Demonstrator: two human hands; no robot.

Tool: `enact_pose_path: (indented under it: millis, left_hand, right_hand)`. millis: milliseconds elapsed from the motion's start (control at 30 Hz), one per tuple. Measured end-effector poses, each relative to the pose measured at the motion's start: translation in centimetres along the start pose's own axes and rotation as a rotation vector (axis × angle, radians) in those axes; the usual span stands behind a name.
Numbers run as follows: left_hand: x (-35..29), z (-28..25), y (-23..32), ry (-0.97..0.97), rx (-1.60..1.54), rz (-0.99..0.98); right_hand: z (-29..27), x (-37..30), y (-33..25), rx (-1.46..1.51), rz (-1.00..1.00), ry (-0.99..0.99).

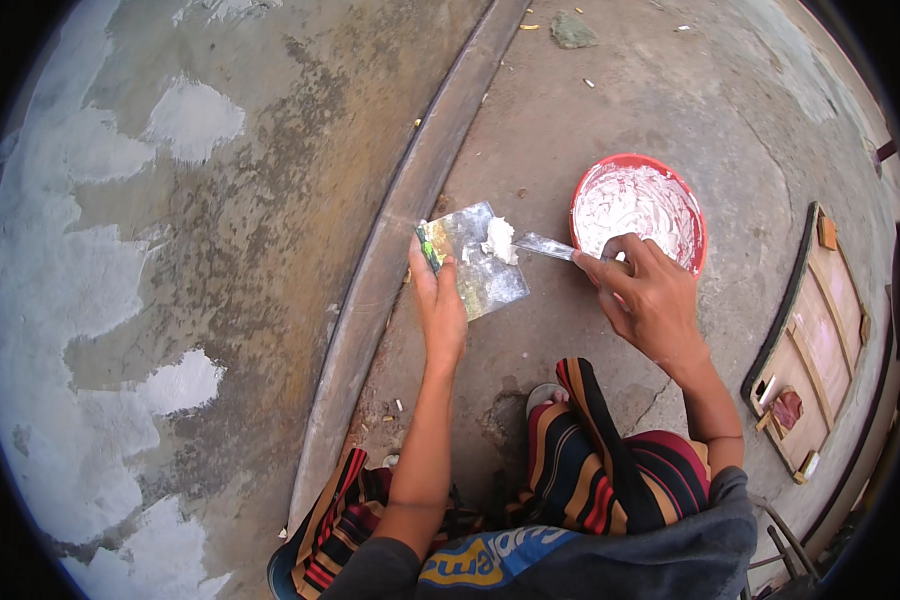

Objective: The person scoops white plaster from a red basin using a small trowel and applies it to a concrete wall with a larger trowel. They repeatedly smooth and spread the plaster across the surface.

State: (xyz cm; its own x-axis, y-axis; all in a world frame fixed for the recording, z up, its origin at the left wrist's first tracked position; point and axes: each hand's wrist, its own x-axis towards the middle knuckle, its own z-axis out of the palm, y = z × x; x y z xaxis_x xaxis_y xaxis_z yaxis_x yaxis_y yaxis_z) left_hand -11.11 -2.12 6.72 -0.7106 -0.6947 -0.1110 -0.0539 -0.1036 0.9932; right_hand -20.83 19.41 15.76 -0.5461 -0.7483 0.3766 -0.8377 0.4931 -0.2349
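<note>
My left hand (438, 306) is closed on the edge of a flat metal plate (490, 290), stained grey and yellow, with a green strip along the held side. A lump of white putty (500, 241) sits near its far right edge. In my right hand (650, 295) I grip a putty knife (545, 246) whose blade points left, its tip at or close to the putty. The knife's handle is mostly hidden by my fingers. Just beyond that hand stands a red bowl (703, 235), its inside smeared with white putty.
On the left rises a grey wall (260, 200) with white putty patches, and a raised ledge (380, 250) runs along its foot. A wooden framed panel (820, 330) lies at the right. A stone (572, 30) and small scraps lie on the concrete floor (530, 110).
</note>
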Motion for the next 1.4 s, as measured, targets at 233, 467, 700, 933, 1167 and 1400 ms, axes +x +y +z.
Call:
enact_pose_path:
  millis: [233,467,700,933,1167,1400]
  left_hand:
    - [-0.8,0.5,-0.2,0.002,0.021,-0.015]
    - [-1.0,0.6,-1.1,-0.003,-0.135,-0.067]
    - [-0.6,0.0,-0.5,-0.036,-0.239,-0.08]
    - [-0.7,-1.4,-0.1,-0.104,-0.475,-0.242]
    - [-0.7,-2.6,-0.2,-0.114,-0.633,-0.349]
    - [-0.8,-2.1,0.2,0.052,-0.288,-0.127]
  right_hand:
    - [1.4,0.9,-0.3,0.078,0.131,-0.036]
    - [3.0,0.7,-2.1,0.031,-0.062,-0.005]
    - [2.4,1.0,-1.2,0.136,0.029,0.096]
    - [2.3,1.7,-1.4,0.084,-0.003,0.056]
    - [2.5,1.5,-2.0,0.096,-0.019,0.128]
    - [2.0,1.5,-2.1,0.016,-0.114,0.064]
